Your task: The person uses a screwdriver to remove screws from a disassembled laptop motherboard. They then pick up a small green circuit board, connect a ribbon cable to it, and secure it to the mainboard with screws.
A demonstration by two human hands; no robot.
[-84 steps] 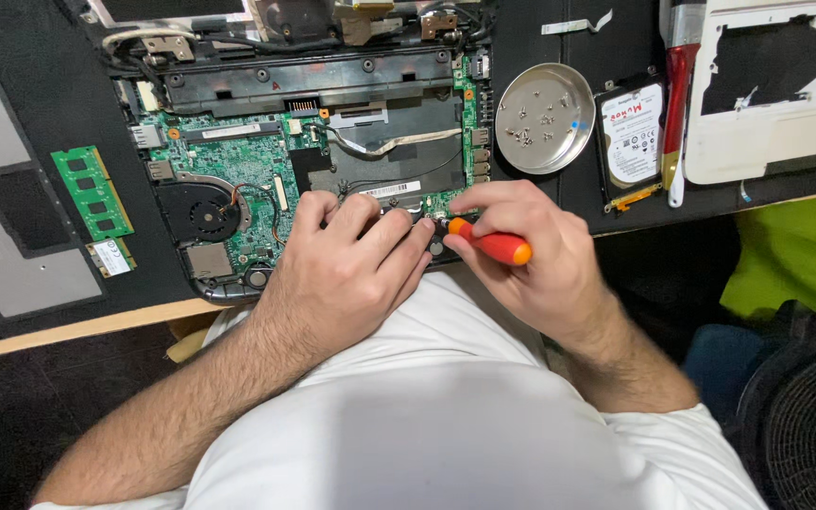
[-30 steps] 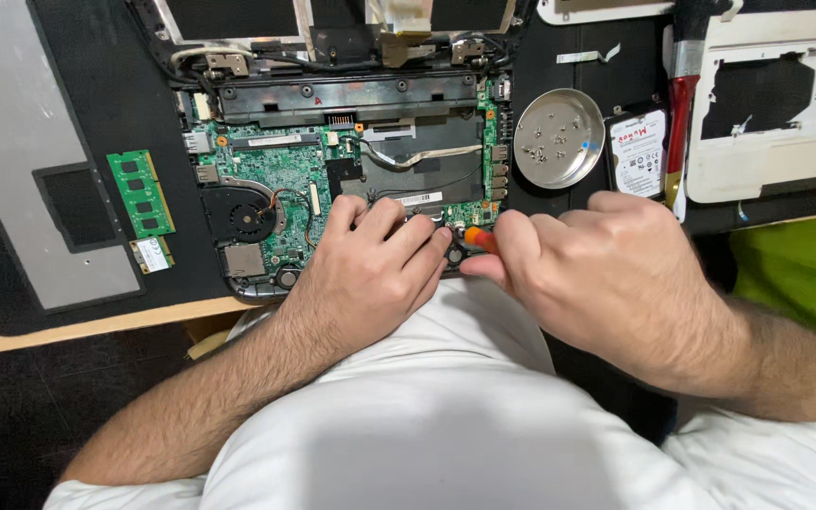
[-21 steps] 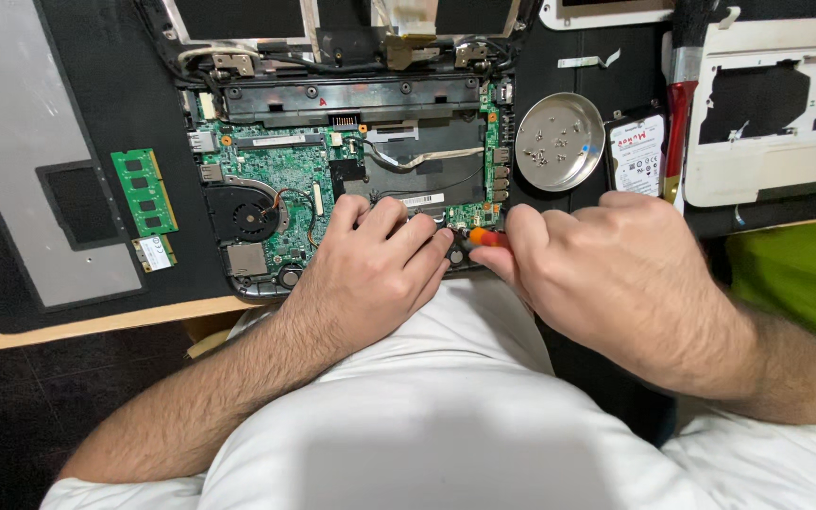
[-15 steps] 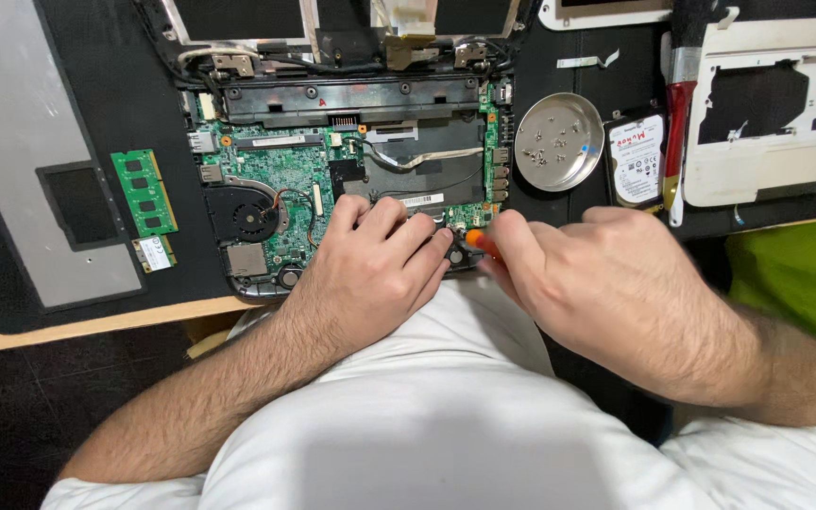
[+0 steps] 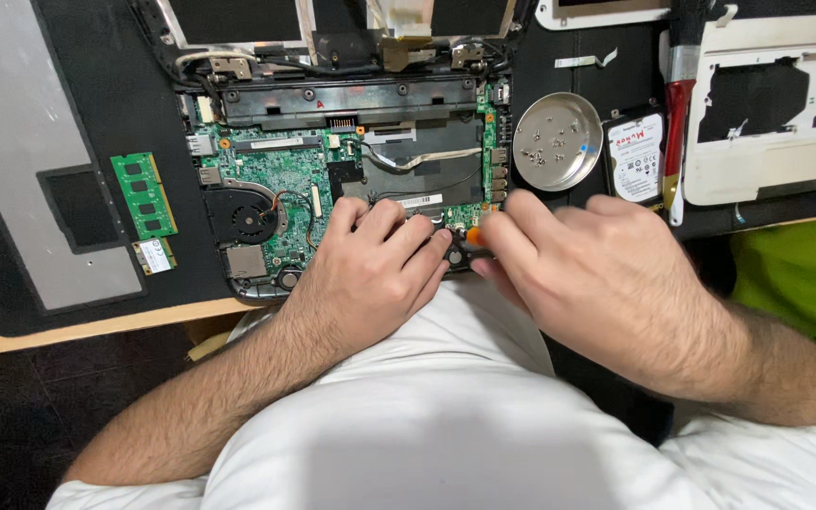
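Since the earliest picture, the right hand (image 5: 606,283) has rolled over the orange-handled screwdriver (image 5: 474,238), so only a small orange bit now shows between the two hands; before, most of the handle was in sight. Both hands sit at the near edge of an opened laptop base (image 5: 351,179), close against the person's white shirt, with little free room on that side.

Open room lies farther out: a black mat (image 5: 106,94) spreads to the left of the laptop base, and the wooden table (image 5: 96,326) edge shows below it. On the right, things crowd in: a round metal dish (image 5: 557,142) holding small screws, a hard drive (image 5: 637,156) just beside it, a red-handled brush (image 5: 680,104), and a white laptop cover (image 5: 786,123).

The left hand (image 5: 370,269) lies flat, fingers loosely spread and pressing on the board's near right corner. The right hand's fingers are curled and pinched around the screwdriver, which sits between the hands, touching both.

The green circuit board is bare, with a black fan (image 5: 243,217) at its left and a dark plate across its middle. A green memory stick (image 5: 144,195) lies apart on the mat.
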